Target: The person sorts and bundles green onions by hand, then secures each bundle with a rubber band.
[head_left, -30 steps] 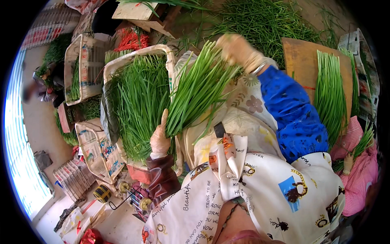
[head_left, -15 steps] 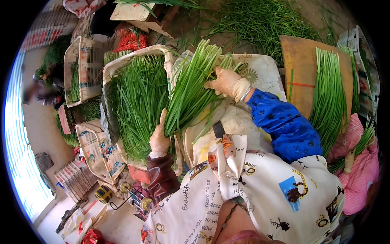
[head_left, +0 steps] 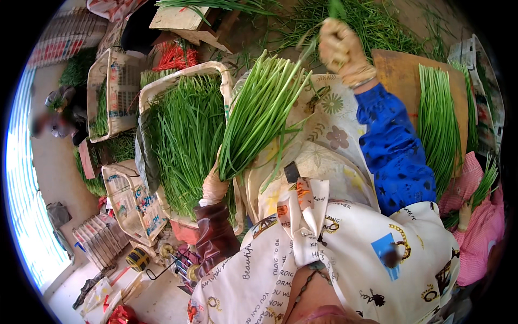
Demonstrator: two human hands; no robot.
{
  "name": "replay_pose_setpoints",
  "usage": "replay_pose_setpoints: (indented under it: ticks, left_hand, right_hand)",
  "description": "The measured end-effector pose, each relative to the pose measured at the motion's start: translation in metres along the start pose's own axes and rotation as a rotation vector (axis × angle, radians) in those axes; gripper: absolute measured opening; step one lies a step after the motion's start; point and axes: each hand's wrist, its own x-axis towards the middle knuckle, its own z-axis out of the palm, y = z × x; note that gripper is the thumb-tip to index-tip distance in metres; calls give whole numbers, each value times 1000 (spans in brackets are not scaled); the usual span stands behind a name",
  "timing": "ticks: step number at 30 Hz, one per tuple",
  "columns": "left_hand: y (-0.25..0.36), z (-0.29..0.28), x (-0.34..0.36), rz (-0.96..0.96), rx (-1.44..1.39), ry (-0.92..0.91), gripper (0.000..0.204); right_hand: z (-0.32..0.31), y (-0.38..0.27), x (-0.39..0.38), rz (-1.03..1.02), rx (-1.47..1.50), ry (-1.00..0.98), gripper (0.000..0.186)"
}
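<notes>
My left hand grips the base of a thick bunch of green chives that fans up and to the right over my lap. My right hand, in a tan glove with a blue sleeve, is raised far forward with its fingers closed on a few thin green stalks pulled away from the bunch. A floral cloth covers my lap under the bunch.
A white crate full of chives stands to my left, with more crates beyond. A wooden board at right carries a row of chives. Loose chives cover the ground ahead. A person in pink sits at right.
My right hand lay on the bunch half a second ago; it has now lifted up and forward, drawing a few stalks out. My left hand has kept its hold on the bunch.
</notes>
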Motion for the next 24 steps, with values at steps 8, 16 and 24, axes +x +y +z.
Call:
replay_pose_setpoints:
  ticks: [8, 16, 24]
  left_hand:
    - [17, -1, 0, 95, 26, 21, 67]
    - [28, -6, 1, 111, 29, 35, 74]
    - [32, -13, 3, 28, 86, -66, 74]
  right_hand:
    - [13, 39, -5, 3, -1318, 188, 24]
    - [-15, 88, 4, 323, -2087, -28, 26]
    - [-11, 93, -4, 731, -771, 310, 17]
